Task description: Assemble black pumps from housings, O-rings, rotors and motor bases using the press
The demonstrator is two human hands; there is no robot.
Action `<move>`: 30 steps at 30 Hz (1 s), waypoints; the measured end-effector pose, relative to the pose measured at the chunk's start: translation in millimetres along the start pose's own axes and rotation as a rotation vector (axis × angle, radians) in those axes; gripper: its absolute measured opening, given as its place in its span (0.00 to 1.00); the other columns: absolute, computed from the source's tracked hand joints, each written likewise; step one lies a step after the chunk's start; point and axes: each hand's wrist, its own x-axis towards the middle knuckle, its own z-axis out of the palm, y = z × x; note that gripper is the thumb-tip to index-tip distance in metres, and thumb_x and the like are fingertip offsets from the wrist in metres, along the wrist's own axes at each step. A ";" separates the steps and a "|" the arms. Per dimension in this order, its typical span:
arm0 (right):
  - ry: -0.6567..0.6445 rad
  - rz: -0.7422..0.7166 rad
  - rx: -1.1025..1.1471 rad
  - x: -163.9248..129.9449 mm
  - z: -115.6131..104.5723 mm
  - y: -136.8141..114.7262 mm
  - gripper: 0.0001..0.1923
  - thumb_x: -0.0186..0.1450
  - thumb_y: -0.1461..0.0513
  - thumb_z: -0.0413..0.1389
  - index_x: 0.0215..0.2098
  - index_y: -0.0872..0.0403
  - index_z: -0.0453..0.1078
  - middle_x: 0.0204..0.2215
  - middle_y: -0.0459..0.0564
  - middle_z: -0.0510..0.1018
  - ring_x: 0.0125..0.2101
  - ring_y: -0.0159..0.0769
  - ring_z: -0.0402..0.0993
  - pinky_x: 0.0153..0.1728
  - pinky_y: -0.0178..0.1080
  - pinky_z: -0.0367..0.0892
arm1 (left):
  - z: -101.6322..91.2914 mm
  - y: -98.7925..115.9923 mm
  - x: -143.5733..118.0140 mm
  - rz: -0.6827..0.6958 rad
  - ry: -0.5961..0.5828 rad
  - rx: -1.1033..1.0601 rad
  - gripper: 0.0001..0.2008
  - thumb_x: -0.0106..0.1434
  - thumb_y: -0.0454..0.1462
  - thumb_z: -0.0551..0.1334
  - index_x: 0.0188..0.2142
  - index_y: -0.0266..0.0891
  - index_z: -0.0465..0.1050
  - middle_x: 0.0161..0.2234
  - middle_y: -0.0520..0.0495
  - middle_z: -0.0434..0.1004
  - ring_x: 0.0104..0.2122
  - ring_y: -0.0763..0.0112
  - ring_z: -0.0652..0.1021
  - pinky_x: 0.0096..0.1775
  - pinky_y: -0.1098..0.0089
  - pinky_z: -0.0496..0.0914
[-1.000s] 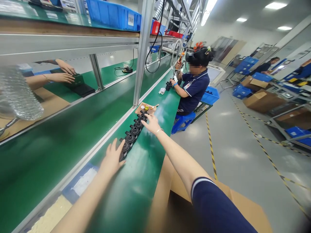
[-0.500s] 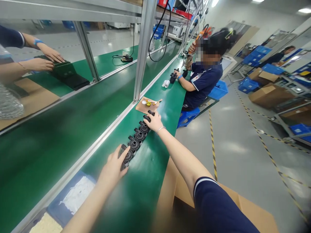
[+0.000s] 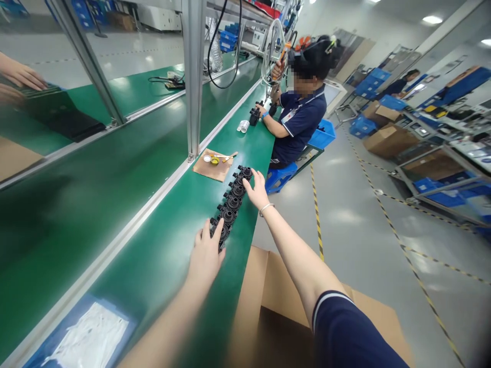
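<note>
Black parts row [image 3: 231,204] runs along belt [image 3: 115,204]; hands at ends.

**Bench layout**

A row of parts [image 3: 231,203] lies on the bench [image 3: 164,255], close to its right edge and running away from the viewer. The left hand [image 3: 206,254] rests at the near end of the row; the right hand [image 3: 256,190] is at the far end, on its right side. A cardboard sheet [image 3: 210,166] lies just beyond the row, to its left, beside an upright post [image 3: 193,76]. A small dish [image 3: 214,161] sits on the sheet. Farther along the bench, a co-worker [image 3: 299,122] sits at its right side. A cardboard box [image 3: 268,286] stands on the floor right of the bench, below the right arm. A bag [image 3: 86,337] lies at the near left.
</note>
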 end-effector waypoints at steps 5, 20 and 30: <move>0.096 0.089 0.186 -103.5 18.6 -4.6 0.36 0.71 0.46 0.44 0.70 0.55 0.45 0.68 0.62 0.52 0.67 0.45 0.53 0.65 0.52 0.58 | 11.7 19.7 43.8 -0.007 0.055 -0.010 0.41 0.62 0.38 0.66 0.70 0.49 0.49 0.67 0.35 0.55 0.57 0.43 0.68 0.43 0.55 0.79; 0.175 0.167 0.181 -154.0 104.7 -14.7 0.52 0.65 0.45 0.56 0.72 0.63 0.34 0.70 0.68 0.45 0.71 0.49 0.42 0.68 0.54 0.50 | 38.9 -18.2 28.4 0.002 0.295 -0.520 0.28 0.72 0.46 0.51 0.66 0.35 0.54 0.66 0.30 0.54 0.66 0.52 0.61 0.62 0.50 0.64; 0.199 0.118 0.169 -87.5 100.4 23.5 0.56 0.62 0.40 0.56 0.72 0.62 0.36 0.70 0.67 0.47 0.70 0.48 0.46 0.68 0.51 0.51 | 76.8 -72.4 -61.0 0.105 0.241 0.020 0.22 0.70 0.42 0.56 0.58 0.32 0.66 0.60 0.31 0.70 0.60 0.48 0.71 0.54 0.50 0.72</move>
